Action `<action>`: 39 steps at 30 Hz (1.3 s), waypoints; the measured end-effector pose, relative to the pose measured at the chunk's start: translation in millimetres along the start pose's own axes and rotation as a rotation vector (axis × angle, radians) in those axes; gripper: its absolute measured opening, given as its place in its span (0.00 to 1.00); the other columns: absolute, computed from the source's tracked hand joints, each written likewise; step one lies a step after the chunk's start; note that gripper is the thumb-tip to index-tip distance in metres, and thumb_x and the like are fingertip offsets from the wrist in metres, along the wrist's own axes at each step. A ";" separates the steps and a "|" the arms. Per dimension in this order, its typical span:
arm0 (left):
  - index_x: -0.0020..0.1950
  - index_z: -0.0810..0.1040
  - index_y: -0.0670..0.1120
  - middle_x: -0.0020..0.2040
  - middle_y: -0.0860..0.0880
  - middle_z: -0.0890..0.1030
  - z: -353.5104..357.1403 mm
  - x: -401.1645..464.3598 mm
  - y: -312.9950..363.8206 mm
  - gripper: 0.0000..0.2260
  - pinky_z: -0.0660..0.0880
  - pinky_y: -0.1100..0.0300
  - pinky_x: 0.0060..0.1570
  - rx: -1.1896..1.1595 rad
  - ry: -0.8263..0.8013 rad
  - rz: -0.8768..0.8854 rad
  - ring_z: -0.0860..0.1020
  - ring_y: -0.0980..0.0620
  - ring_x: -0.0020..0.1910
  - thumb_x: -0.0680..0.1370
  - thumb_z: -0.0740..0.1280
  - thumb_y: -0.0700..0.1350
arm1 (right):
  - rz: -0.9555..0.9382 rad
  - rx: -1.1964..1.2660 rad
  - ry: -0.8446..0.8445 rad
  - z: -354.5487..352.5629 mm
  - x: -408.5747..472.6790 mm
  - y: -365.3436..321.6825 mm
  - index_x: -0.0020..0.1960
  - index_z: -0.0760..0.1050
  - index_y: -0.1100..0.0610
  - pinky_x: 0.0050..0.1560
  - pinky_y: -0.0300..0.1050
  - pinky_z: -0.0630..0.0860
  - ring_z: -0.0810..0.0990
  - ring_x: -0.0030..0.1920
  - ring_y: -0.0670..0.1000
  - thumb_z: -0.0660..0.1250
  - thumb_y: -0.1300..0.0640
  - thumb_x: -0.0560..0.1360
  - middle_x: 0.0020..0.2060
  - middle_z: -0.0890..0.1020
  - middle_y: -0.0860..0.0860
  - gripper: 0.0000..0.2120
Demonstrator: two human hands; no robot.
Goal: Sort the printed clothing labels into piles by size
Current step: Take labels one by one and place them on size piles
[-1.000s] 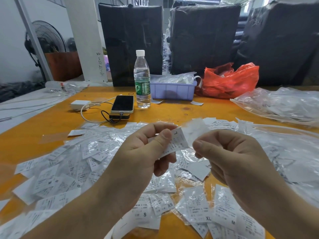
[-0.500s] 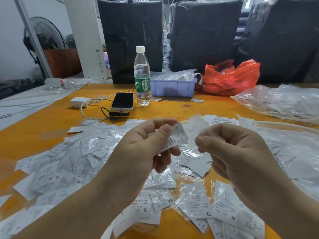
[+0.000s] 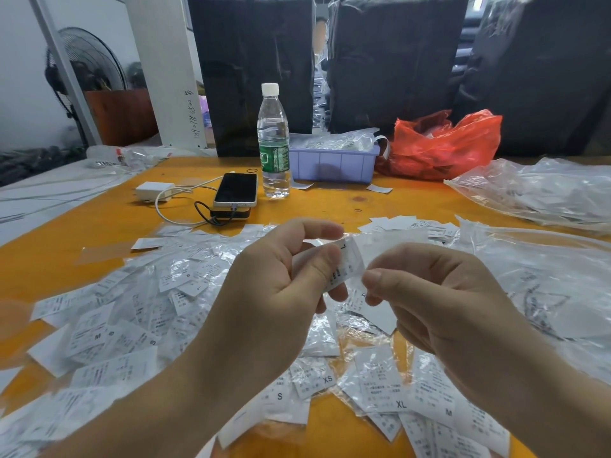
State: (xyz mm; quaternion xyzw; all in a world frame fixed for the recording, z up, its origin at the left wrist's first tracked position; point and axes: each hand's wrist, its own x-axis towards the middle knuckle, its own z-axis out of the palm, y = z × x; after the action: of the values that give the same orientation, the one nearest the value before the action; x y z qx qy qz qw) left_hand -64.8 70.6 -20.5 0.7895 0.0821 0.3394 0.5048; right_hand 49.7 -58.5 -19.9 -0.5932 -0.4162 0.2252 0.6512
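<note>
- The left hand (image 3: 277, 292) was raised, thumb and curled forefinger pinching a label (image 3: 345, 266) between their tips.
- The right hand (image 3: 439, 299) was beside it, fingers curled, thumb and forefinger nipping the label's other edge.
- Both forearms reached forward, thumbs nearly touching.

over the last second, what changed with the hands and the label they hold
Very little. The left hand and right hand drew slightly closer together, and the L label between them now sits more upright and more covered by the left thumb. Both hands kept their pinch on it; nothing was let go. The loose labels on the table, the bottle and the phone stayed put.
</note>
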 end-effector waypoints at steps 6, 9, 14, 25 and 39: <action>0.52 0.76 0.62 0.37 0.59 0.83 -1.2 -1.7 -1.4 0.05 0.78 0.57 0.28 0.164 0.030 0.072 0.82 0.58 0.36 0.78 0.64 0.54 | -0.039 -0.057 -0.068 2.6 -1.8 -1.6 0.34 0.80 0.54 0.24 0.24 0.65 0.73 0.21 0.38 0.69 0.53 0.68 0.19 0.73 0.40 0.06; 0.53 0.77 0.61 0.39 0.60 0.83 -0.3 -1.1 -1.4 0.06 0.79 0.60 0.29 0.165 0.007 0.077 0.82 0.60 0.37 0.78 0.64 0.53 | -0.036 -0.056 -0.087 1.5 -0.9 -2.7 0.34 0.81 0.54 0.24 0.24 0.65 0.73 0.21 0.38 0.69 0.54 0.68 0.19 0.73 0.41 0.06; 0.52 0.78 0.61 0.41 0.63 0.83 -0.9 0.2 -2.0 0.06 0.75 0.70 0.30 0.174 -0.014 0.094 0.82 0.63 0.38 0.76 0.65 0.52 | 0.005 -0.074 -0.069 -0.9 -0.6 0.4 0.34 0.79 0.58 0.23 0.32 0.61 0.60 0.20 0.43 0.69 0.48 0.69 0.19 0.64 0.45 0.13; 0.51 0.77 0.63 0.47 0.65 0.80 -3.7 0.4 -0.3 0.08 0.74 0.72 0.31 0.211 0.046 0.108 0.80 0.65 0.43 0.73 0.66 0.54 | -0.028 -0.097 0.032 0.1 -0.7 -0.9 0.33 0.78 0.62 0.24 0.26 0.63 0.65 0.18 0.41 0.75 0.51 0.68 0.18 0.68 0.43 0.16; 0.49 0.80 0.58 0.40 0.60 0.83 -4.0 1.2 0.5 0.08 0.74 0.71 0.31 0.031 -0.062 0.036 0.81 0.60 0.37 0.71 0.70 0.50 | -0.088 -0.144 0.130 -0.8 -1.3 -1.7 0.34 0.79 0.57 0.24 0.26 0.64 0.70 0.20 0.41 0.73 0.48 0.69 0.19 0.71 0.42 0.14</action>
State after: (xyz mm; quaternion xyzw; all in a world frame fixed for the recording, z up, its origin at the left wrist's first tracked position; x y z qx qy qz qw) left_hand -66.4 73.9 -18.5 0.8087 0.0575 0.3225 0.4886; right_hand 49.2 -60.2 -18.6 -0.6333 -0.4136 0.1268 0.6417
